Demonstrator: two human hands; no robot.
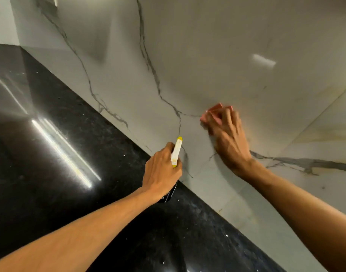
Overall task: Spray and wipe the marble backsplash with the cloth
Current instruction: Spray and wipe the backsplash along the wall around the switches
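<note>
The white marble backsplash [187,55] with grey veins fills the upper and right part of the view. My right hand [229,140] presses a folded pink cloth [213,112] flat against it with spread fingers; the hand looks motion-blurred. My left hand [160,171] grips a spray bottle [176,151] with a white and yellow nozzle head pointing up towards the marble. The dark bottle body shows just below my palm, near the seam where the wall meets the counter.
A glossy black stone countertop [50,154] runs along the left and bottom, with bright light reflections and small white specks. The counter's far corner meets a side wall [3,20] at top left.
</note>
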